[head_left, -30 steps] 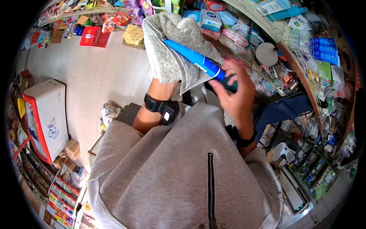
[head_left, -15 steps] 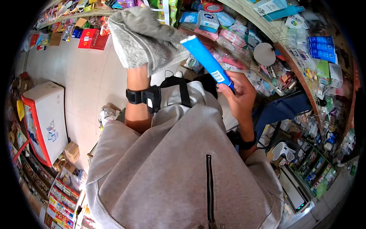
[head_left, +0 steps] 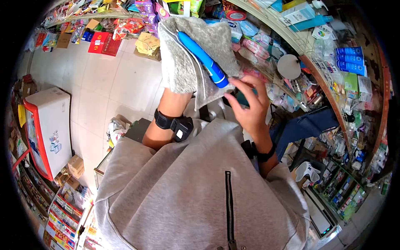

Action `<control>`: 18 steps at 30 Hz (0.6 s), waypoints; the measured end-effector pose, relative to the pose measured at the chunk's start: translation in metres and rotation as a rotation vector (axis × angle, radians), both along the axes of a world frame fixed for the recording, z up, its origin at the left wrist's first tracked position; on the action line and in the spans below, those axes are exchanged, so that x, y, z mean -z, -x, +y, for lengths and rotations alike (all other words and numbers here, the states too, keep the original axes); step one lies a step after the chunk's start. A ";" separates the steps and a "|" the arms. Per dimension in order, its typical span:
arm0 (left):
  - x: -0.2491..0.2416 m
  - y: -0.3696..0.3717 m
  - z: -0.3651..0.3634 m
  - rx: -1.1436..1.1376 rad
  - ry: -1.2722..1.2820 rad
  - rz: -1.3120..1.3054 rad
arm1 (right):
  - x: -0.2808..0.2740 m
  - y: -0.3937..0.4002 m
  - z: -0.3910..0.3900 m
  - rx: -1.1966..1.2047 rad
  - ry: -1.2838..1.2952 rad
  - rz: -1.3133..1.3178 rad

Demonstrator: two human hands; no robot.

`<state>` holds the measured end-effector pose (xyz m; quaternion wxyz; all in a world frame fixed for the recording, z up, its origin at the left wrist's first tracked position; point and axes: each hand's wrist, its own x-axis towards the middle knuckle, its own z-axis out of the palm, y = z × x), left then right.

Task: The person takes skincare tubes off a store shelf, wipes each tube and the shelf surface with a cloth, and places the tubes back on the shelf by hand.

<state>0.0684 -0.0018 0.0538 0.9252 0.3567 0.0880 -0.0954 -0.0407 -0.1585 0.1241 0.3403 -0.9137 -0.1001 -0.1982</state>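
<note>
A grey cloth (head_left: 179,62) with a fuzzy surface covers my left hand, whose fingers are hidden; only the wrist shows below it. On top of the cloth lies a blue tube (head_left: 202,58), slanting down to the right, its dark blue cap end near my right hand (head_left: 248,100). The thumb and fingers of my right hand are apart, with nothing held between them. One fingertip is close to the cap and the cloth's edge; whether it touches them I cannot tell.
Shelves of packaged goods (head_left: 254,41) curve across the top and right. A white and red freezer (head_left: 56,133) stands on the left, with a cardboard box (head_left: 76,166) beside it. A dark blue chair (head_left: 308,125) is right of my right arm. Blue tubes (head_left: 351,58) sit on the right shelf.
The cloth and my left arm have moved right. The blue tube, held in my right hand before, now lies on the cloth, and my right hand has let it go.
</note>
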 end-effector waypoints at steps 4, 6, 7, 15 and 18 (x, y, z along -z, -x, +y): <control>0.002 -0.016 0.000 -0.016 0.051 -0.001 | -0.003 -0.011 -0.006 0.036 0.031 -0.052; 0.003 -0.012 -0.003 0.021 0.041 -0.001 | -0.002 -0.014 -0.009 0.038 0.071 -0.069; 0.003 -0.006 -0.005 0.046 0.026 0.004 | 0.000 -0.014 -0.008 0.037 0.081 -0.094; 0.012 0.036 -0.018 0.195 -0.094 0.019 | 0.006 -0.017 0.001 0.123 0.051 -0.264; 0.014 0.034 -0.020 0.206 -0.096 0.012 | 0.005 -0.013 0.001 0.111 -0.040 -0.247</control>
